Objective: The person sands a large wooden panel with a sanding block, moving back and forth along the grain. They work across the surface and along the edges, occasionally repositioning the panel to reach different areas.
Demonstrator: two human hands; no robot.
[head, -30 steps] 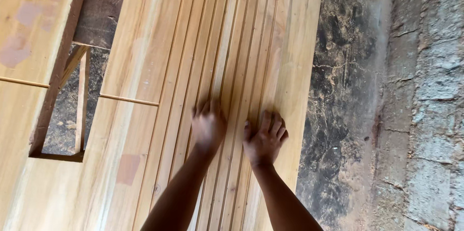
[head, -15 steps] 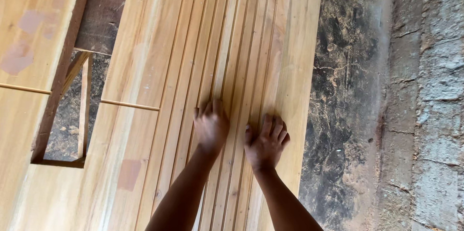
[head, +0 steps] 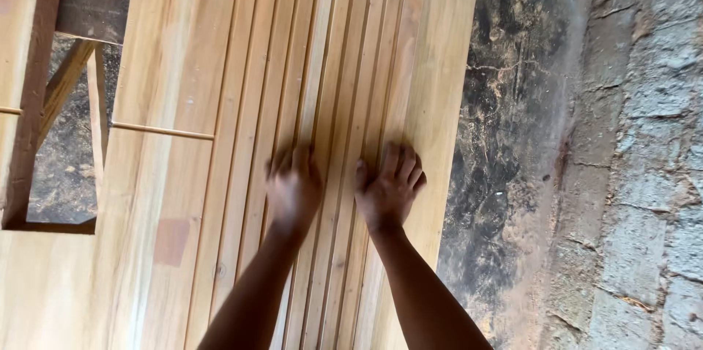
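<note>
Both palms lay flat and open on the narrow wooden slats, gripping nothing: left hand mid-bundle, right hand near the right edge. Even downward pressure would have kept the slats aligned beside the wide board.

One view only here, the head camera, and it looks steeply down from above the person's own shoulders. Both forearms enter from the near bottom edge, so the lens sits close over the work. It faces the table of pale wooden slats, which runs from near to far and fills the left and middle of the frame. The left hand and right hand sit just below centre, the left one blurred. On the right the view takes in dark floor and a rough stone wall.
</note>
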